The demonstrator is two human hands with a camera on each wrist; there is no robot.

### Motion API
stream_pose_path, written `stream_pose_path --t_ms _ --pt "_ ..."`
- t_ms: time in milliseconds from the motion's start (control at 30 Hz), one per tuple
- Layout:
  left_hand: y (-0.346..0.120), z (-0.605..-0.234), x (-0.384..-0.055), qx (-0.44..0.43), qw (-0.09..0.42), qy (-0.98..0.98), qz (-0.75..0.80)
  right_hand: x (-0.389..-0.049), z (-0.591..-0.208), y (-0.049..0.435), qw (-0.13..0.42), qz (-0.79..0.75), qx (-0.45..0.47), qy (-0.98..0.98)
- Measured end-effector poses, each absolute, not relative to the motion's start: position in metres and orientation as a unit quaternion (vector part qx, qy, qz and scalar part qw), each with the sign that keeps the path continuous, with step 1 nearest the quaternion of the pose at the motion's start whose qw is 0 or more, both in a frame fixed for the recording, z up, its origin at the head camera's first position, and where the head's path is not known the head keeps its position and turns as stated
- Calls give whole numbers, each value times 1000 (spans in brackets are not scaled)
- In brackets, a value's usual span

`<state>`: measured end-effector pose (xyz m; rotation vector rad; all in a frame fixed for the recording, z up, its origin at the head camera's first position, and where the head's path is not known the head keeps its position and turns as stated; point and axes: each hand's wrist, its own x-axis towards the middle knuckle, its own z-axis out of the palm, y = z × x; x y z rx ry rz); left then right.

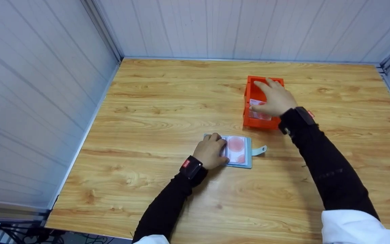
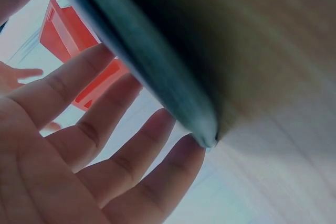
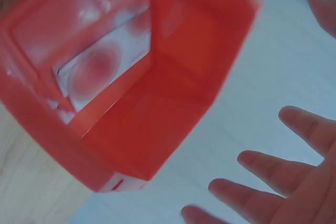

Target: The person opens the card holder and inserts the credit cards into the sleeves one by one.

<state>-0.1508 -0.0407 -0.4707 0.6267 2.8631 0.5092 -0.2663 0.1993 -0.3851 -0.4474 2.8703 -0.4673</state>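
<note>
An opened light blue card holder [image 1: 249, 154] with a strap lies on the table, a white card with pink circles [image 1: 236, 147] on its right side. My left hand [image 1: 209, 154] rests over the left side, fingers spread and slightly bent; in the left wrist view their tips touch the holder's edge [image 2: 157, 72]. My right hand [image 1: 276, 100] hovers over a red box [image 1: 262, 122], thumb and fingers spread wide, nothing held. Inside this box is another white card with pink circles [image 3: 97, 69], partly covered by the hand in the head view.
The wood-grain table [image 1: 154, 128] is bordered by pale panel walls [image 1: 188, 27] behind and at the sides. Dark cables [image 1: 15, 234] lie below the table's front left corner. The holder's strap [image 1: 259, 150] sticks out to the right, in front of the box.
</note>
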Motion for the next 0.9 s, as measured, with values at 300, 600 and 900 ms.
stream_pose_path --t_ms 300,600,900 --pt "-40 -471 -152 211 78 959 171 -300 -389 192 185 -137 -108 967" --pt "-41 -473 -150 208 80 959 173 -308 -409 185 252 -153 -54 954" --pt "-38 -473 -151 206 89 960 166 -303 -422 184 225 -145 -59 962"
